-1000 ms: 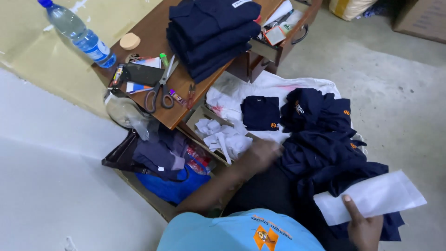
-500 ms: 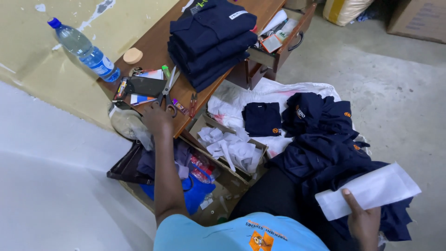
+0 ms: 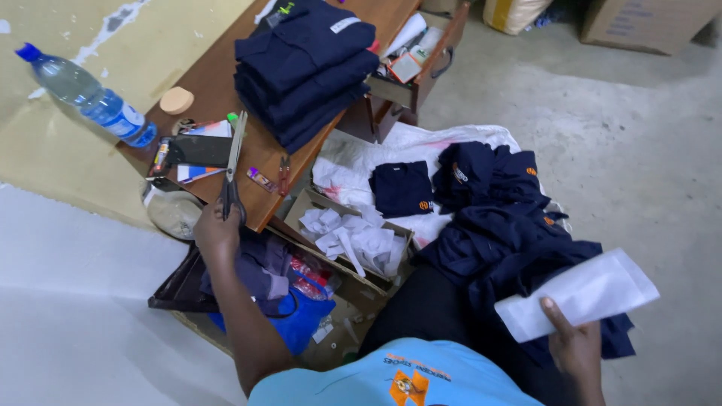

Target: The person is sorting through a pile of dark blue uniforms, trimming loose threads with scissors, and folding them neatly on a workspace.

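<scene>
1. left hand: closed around the dark handles of the scissors at the near edge of the wooden table; the blades point away from the person, across the tabletop.
2. right hand: thumb pressed on a white sheet, gripping it by its lower edge above the heap of navy clothes on the floor.
3. scissors' neighbours: a black phone just to their left, small pens to their right.
4. table, further back: a stack of folded navy garments, a plastic water bottle lying at the left end, an open drawer.
5. below the table edge: a cardboard box holding white paper scraps, beside a blue bag.
</scene>
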